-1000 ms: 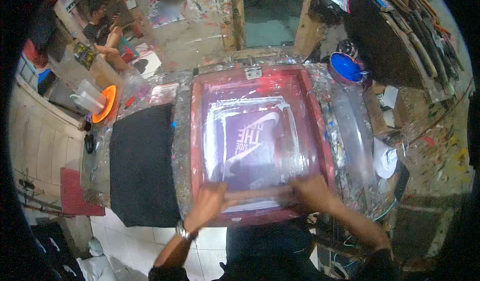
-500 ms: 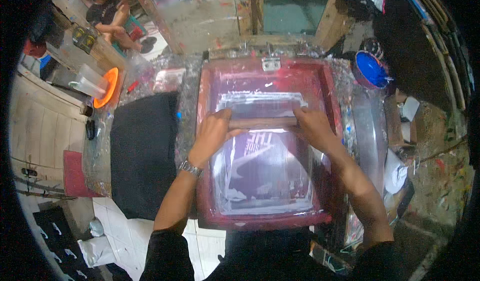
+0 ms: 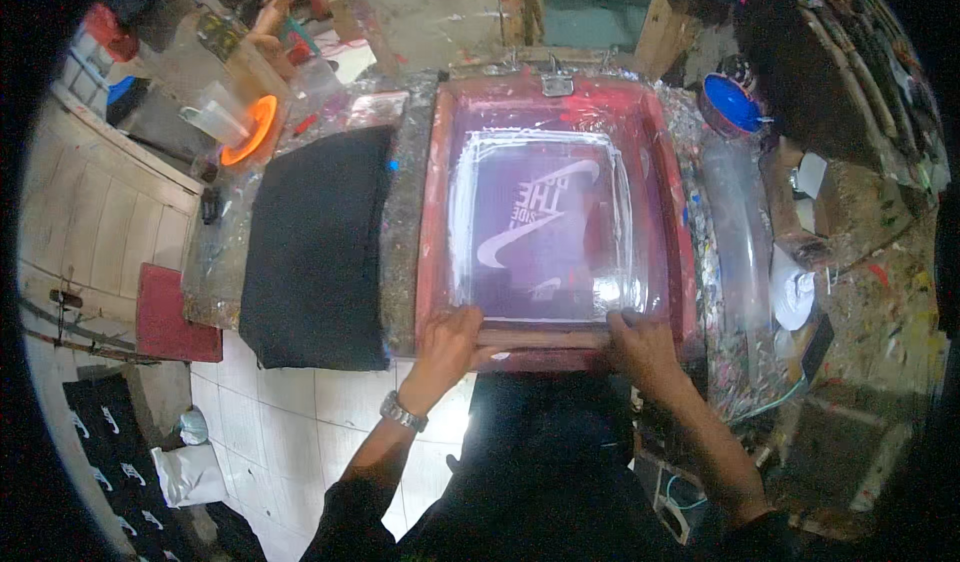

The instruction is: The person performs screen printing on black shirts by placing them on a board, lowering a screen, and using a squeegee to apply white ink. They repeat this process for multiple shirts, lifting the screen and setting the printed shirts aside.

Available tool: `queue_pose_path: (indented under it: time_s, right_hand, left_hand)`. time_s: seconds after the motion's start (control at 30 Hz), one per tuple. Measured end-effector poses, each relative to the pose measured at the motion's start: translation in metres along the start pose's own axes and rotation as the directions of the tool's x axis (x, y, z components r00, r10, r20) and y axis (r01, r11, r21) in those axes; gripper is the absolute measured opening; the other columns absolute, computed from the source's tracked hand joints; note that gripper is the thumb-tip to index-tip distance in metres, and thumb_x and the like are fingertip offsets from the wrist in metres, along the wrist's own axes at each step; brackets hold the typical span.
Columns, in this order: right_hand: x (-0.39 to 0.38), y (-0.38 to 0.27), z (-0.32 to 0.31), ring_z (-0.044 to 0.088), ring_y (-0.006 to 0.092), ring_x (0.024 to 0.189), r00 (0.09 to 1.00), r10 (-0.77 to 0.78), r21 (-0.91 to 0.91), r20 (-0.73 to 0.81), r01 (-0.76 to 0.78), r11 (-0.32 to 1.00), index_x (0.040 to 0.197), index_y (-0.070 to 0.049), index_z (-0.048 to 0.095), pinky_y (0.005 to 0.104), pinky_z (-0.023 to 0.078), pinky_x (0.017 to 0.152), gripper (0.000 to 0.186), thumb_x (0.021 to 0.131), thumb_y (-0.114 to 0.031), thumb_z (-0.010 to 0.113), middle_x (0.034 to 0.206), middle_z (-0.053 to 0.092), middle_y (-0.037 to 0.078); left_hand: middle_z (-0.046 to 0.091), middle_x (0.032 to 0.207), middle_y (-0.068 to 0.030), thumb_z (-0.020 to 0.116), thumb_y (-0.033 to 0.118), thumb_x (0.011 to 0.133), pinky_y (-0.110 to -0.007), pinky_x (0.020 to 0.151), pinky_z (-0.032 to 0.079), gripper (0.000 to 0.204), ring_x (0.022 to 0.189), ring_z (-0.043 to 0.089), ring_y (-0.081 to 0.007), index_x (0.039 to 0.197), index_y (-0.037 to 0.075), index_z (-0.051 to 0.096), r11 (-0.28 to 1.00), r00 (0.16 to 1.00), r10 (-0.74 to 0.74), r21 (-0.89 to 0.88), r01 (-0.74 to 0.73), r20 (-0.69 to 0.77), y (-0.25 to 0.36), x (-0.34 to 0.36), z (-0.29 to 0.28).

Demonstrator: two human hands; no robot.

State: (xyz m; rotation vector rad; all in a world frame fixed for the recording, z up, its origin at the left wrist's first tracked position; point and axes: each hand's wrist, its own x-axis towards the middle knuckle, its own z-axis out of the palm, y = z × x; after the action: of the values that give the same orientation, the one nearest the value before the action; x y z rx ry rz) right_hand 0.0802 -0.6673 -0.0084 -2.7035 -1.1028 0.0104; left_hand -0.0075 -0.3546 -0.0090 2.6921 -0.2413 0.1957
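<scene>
Now both hands, left hand (image 3: 448,344) and right hand (image 3: 645,347), clamp the wooden squeegee (image 3: 545,338) at the red screen frame's (image 3: 435,212) near edge.

Printing screen in a red frame, a white bag on the floor

The screen (image 3: 545,227) lies flat on the surface, rectangular, its red frame (image 3: 435,212) ringing a purplish mesh with a white-edged square and a pale mirrored design. Down at the lower left, a small white bag (image 3: 188,472) sits on the tiled floor, crumpled.
</scene>
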Motion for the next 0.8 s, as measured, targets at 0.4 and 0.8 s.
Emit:
queue_pose_path:
  time_s: [0.4,0.8]
  right_hand:
    - [-0.008,-0.079,0.007,0.058,0.0304,0.097,0.892,0.084,-0.038,-0.443,-0.112,0.993,0.093,-0.006,0.063,0.0564,0.036,0.096,0.055,0.08,-0.059,0.07,0.095,0.06,0.013]
    - [0.119,-0.075,-0.214,0.061,0.0288,0.074,0.659,-0.219,-0.313,-0.72,-0.026,0.949,0.078,-0.007,0.061,0.0472,0.043,0.081,0.062,0.077,-0.07,0.066,0.076,0.062,0.011]
  left_hand:
    - [0.036,0.154,-0.0177,0.092,0.054,0.049,-0.056,0.121,0.018,0.138,0.145,0.031,-0.0341,0.154,0.004,0.017,0.925,0.872,-0.366,-0.228,0.304,-0.325,-0.019,-0.077,0.016]
    - [0.043,0.142,-0.0158,0.067,0.041,0.092,-0.046,0.108,0.039,0.072,0.129,0.047,-0.031,0.143,0.003,0.034,0.707,0.269,-0.586,-0.644,-0.292,-0.765,0.025,0.065,-0.106]
